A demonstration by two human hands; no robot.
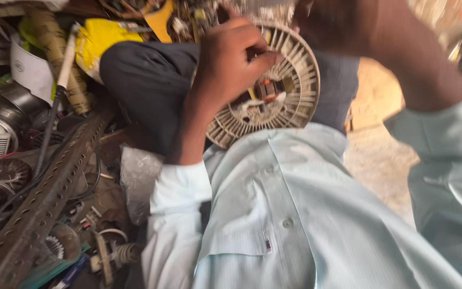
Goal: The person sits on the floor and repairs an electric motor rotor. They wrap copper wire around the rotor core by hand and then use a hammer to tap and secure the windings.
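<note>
Gripping the round finned motor casing with our left hand, fingers curled shut on its rim.
We are risking it sliding off the knee beneath; our right hand above the casing is blurred, grip impossible to tell.

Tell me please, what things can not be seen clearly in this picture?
- Right hand, head view: cut off by the top edge and blurred; its grip cannot be told.
- Round finned motor part: the left hand covers its upper left.
- Scrap pile: tangled, small parts not identifiable.
</note>
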